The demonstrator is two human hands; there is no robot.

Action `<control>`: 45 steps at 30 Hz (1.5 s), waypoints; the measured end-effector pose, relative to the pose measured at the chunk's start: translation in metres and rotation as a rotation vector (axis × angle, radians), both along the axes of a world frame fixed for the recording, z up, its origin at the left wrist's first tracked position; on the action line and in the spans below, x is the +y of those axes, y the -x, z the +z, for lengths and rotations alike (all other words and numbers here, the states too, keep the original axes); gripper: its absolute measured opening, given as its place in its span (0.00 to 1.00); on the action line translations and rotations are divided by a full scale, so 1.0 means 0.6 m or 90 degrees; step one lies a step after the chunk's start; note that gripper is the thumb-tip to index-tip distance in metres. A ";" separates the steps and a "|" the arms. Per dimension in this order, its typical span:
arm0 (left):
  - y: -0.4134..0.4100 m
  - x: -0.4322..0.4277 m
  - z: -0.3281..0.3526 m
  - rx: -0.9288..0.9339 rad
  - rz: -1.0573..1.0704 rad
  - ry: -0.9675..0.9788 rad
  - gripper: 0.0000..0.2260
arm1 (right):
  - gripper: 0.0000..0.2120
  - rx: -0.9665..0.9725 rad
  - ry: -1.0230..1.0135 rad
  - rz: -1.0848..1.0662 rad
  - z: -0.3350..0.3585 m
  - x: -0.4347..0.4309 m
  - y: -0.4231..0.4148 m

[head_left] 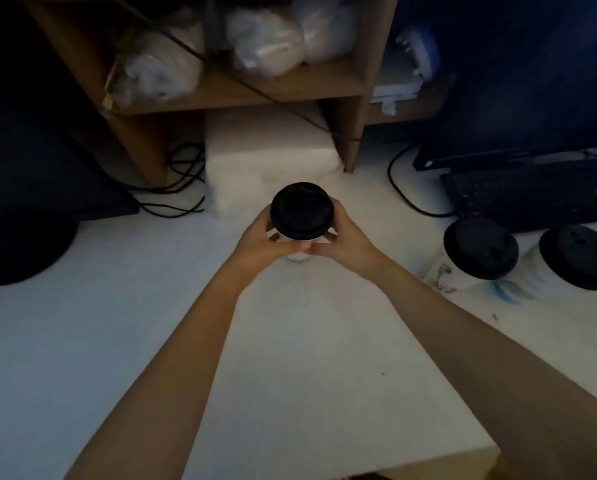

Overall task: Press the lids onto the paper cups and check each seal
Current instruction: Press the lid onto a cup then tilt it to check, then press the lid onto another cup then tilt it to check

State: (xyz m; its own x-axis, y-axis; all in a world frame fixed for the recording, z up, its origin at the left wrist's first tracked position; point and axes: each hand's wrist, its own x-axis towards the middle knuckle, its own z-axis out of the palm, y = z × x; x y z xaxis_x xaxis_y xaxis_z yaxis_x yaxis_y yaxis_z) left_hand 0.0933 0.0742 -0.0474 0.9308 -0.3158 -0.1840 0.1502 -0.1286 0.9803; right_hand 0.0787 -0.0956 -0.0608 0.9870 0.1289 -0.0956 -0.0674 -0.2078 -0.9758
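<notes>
A white paper cup (298, 255) stands upright on the white table (82, 341), capped with a black lid (302, 209). My left hand (262, 240) wraps its left side just under the lid rim. My right hand (345, 237) wraps the right side, and the two thumbs meet at the front of the cup. Most of the cup wall is hidden by my fingers. Two more white cups sit at the right, one with a black lid (480, 248) and the other with a black lid (579, 257) at the frame edge.
A wooden shelf (241, 91) with plastic bags stands behind. A white block (269, 161) sits under it, just beyond the cup. Black cables (182, 188) lie at the left. A black keyboard (532, 195) and monitor (532, 81) stand at the right, a dark round object (20, 251) at the far left.
</notes>
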 end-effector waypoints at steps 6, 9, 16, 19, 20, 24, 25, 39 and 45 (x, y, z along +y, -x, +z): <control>0.003 0.010 -0.019 0.007 0.002 0.016 0.34 | 0.38 -0.004 -0.006 0.022 -0.007 0.005 -0.003; 0.000 0.007 -0.016 0.017 -0.006 -0.003 0.35 | 0.37 0.019 0.001 0.025 -0.002 0.004 -0.003; 0.001 0.001 0.018 0.116 -0.013 -0.211 0.28 | 0.36 0.124 0.128 0.085 0.050 -0.018 0.004; 0.015 -0.001 0.042 0.234 -0.065 -0.383 0.26 | 0.35 0.217 0.213 0.097 0.084 -0.037 0.019; 0.020 -0.003 0.051 0.254 -0.100 -0.426 0.26 | 0.34 0.248 0.235 0.102 0.095 -0.045 0.026; 0.037 -0.031 0.084 0.272 -0.214 -0.461 0.28 | 0.30 0.305 0.258 0.108 0.133 -0.084 0.074; 0.040 -0.040 0.092 0.270 -0.236 -0.455 0.28 | 0.29 0.314 0.258 0.105 0.138 -0.094 0.090; 0.057 -0.213 0.094 0.156 -0.266 -0.270 0.24 | 0.27 0.344 0.385 -0.041 0.092 -0.243 0.218; 0.074 -0.267 0.075 0.178 -0.195 -0.078 0.22 | 0.27 0.298 0.402 -0.123 0.046 -0.261 0.208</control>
State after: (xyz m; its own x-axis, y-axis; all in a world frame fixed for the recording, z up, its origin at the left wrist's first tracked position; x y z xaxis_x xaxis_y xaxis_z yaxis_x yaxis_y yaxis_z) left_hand 0.0492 -0.0861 -0.0022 0.7070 -0.5299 -0.4684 0.3441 -0.3209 0.8824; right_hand -0.0464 -0.2525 -0.0331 0.8262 -0.2567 -0.5015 -0.5307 -0.6535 -0.5398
